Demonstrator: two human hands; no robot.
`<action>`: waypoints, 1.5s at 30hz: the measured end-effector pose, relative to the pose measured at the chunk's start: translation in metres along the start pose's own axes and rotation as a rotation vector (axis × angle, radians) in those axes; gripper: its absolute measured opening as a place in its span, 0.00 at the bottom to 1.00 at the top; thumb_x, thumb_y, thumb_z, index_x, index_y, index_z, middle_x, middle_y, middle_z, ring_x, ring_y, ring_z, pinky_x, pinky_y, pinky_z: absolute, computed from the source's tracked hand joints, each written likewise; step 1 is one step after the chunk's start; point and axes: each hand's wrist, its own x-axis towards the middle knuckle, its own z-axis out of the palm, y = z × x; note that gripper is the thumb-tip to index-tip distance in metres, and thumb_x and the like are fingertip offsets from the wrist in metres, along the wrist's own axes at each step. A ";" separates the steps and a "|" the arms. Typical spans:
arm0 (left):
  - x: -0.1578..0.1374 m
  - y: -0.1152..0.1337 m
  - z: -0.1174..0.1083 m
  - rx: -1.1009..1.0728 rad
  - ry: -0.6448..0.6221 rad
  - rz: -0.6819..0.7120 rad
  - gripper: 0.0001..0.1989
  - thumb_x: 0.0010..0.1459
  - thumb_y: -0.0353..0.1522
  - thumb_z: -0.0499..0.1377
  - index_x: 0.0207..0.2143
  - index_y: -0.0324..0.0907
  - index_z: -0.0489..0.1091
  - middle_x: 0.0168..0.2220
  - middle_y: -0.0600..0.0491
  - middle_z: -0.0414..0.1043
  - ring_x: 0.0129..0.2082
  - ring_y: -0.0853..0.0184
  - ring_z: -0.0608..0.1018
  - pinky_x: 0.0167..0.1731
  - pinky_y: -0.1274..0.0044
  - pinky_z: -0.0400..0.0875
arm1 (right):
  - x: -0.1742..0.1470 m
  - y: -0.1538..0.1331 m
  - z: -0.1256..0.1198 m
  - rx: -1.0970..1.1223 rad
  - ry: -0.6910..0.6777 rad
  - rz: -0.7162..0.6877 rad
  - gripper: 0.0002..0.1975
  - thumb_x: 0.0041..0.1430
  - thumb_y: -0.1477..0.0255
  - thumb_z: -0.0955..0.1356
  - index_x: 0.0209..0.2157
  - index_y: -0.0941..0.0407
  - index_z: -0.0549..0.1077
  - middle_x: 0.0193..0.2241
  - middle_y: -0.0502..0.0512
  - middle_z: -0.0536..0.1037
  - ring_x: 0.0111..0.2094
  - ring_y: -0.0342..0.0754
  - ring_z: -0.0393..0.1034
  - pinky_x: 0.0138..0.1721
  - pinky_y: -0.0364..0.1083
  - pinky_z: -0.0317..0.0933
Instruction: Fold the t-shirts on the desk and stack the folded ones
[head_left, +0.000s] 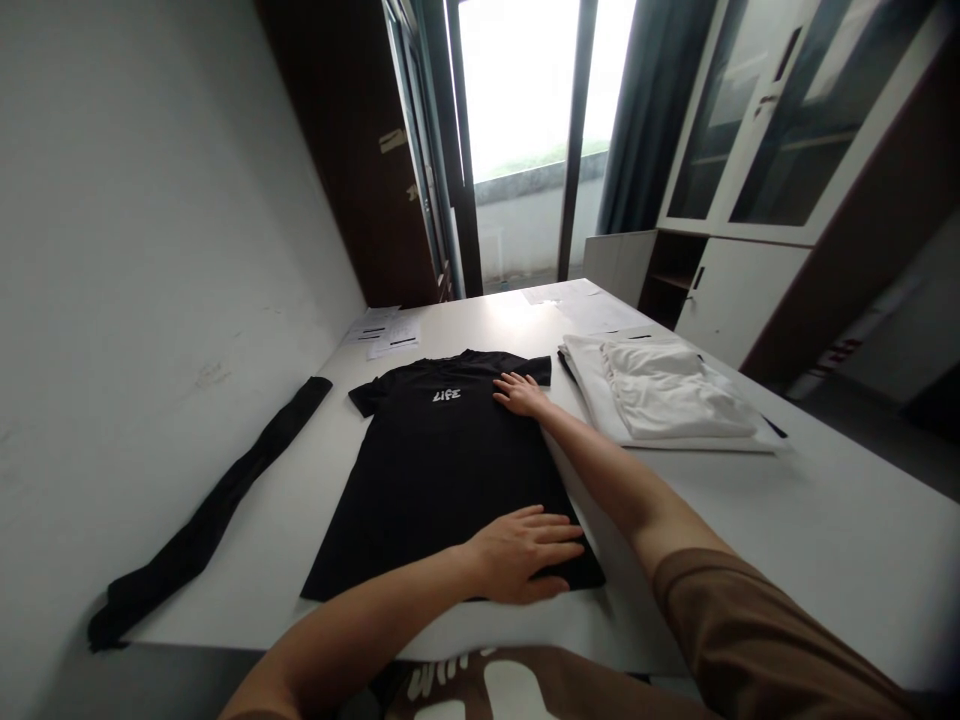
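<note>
White table (825,520) | blk tee (435,470) under both hands | folded whites (667,400) rt

Black short-sleeved cotton T-shirt (431,470) with white "LIFE" print on chest: spread flat, front up, collar toward far edge of white bench (825,530), hem at near edge. Lies toward left side of bench. Both sleeves out; fabric smooth.

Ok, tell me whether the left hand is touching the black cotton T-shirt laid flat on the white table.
Touching. The head view shows the left hand lying palm down, fingers spread, on the black T-shirt near its bottom hem, no gap showing.
</note>
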 end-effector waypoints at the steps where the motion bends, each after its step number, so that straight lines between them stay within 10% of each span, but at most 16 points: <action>1: 0.000 0.000 0.000 -0.005 0.002 -0.002 0.27 0.72 0.42 0.52 0.69 0.42 0.61 0.71 0.46 0.59 0.72 0.57 0.60 0.71 0.60 0.51 | 0.001 0.006 -0.002 -0.008 0.018 0.049 0.30 0.72 0.52 0.59 0.70 0.46 0.63 0.72 0.55 0.57 0.73 0.57 0.46 0.70 0.62 0.39; 12: -0.003 -0.003 0.004 -0.054 0.018 0.003 0.27 0.72 0.42 0.53 0.69 0.43 0.60 0.71 0.47 0.59 0.72 0.57 0.60 0.71 0.59 0.51 | -0.027 0.050 -0.017 -0.069 0.170 0.387 0.30 0.72 0.55 0.58 0.65 0.57 0.68 0.66 0.68 0.65 0.68 0.60 0.54 0.65 0.57 0.49; 34: 0.002 -0.003 -0.004 -0.060 0.094 -0.011 0.13 0.58 0.25 0.55 0.43 0.43 0.72 0.66 0.51 0.67 0.71 0.57 0.59 0.70 0.60 0.53 | -0.049 0.036 -0.030 0.101 0.217 0.311 0.22 0.71 0.64 0.61 0.61 0.50 0.74 0.51 0.58 0.80 0.55 0.56 0.72 0.58 0.51 0.61; 38: 0.001 -0.002 -0.010 -0.030 0.090 0.026 0.13 0.60 0.25 0.52 0.43 0.43 0.72 0.65 0.50 0.69 0.70 0.59 0.62 0.69 0.61 0.55 | -0.047 0.034 -0.025 0.115 0.249 0.262 0.26 0.68 0.60 0.66 0.65 0.47 0.70 0.61 0.58 0.73 0.63 0.59 0.65 0.63 0.54 0.58; 45: 0.001 -0.007 -0.003 -0.067 0.181 0.035 0.12 0.56 0.24 0.51 0.39 0.44 0.71 0.44 0.50 0.81 0.64 0.62 0.69 0.71 0.62 0.50 | -0.037 0.043 -0.022 0.394 0.353 0.222 0.24 0.67 0.62 0.66 0.62 0.50 0.73 0.62 0.57 0.72 0.60 0.55 0.69 0.61 0.51 0.62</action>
